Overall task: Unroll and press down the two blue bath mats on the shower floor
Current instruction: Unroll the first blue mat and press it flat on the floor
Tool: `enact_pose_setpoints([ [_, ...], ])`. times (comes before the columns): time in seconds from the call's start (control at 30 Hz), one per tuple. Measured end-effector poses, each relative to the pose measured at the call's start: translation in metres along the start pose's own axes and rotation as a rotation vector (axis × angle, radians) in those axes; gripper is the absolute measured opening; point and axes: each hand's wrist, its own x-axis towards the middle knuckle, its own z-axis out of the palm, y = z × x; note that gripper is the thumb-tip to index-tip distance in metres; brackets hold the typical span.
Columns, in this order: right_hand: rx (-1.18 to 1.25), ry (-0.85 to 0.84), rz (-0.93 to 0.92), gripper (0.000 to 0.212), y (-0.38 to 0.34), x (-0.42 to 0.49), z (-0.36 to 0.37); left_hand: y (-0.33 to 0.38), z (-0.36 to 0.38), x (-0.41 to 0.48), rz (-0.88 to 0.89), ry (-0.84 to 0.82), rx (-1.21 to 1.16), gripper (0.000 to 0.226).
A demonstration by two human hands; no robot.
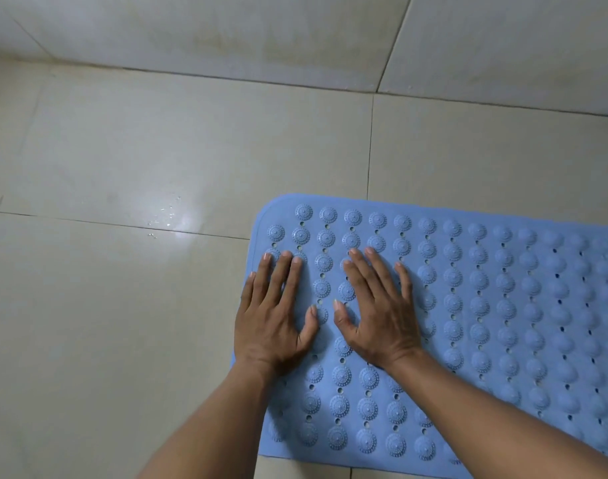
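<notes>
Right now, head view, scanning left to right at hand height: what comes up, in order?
Bare floor tile → left hand → right hand → uncovered stretch of the blue bath mat, running off the right edge.

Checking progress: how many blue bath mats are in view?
1. The blue bath mat lies unrolled on the floor at lower right, running off frame; a second may be out of view.
</notes>
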Motion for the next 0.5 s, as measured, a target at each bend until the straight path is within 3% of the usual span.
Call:
enact_pose_setpoints([
  [0.23,0.020,0.061,0.033,0.061,-0.0007,0.0025,0.0033,-0.0040,0.0006,0.0040,0.041,0.076,0.035,0.076],
  [0.5,-0.006,-0.034,0.052,0.061,-0.0021,0.0022,0.0004,-0.0021,-0.0001,0.0022,0.003,-0.042,0.071,0.081],
])
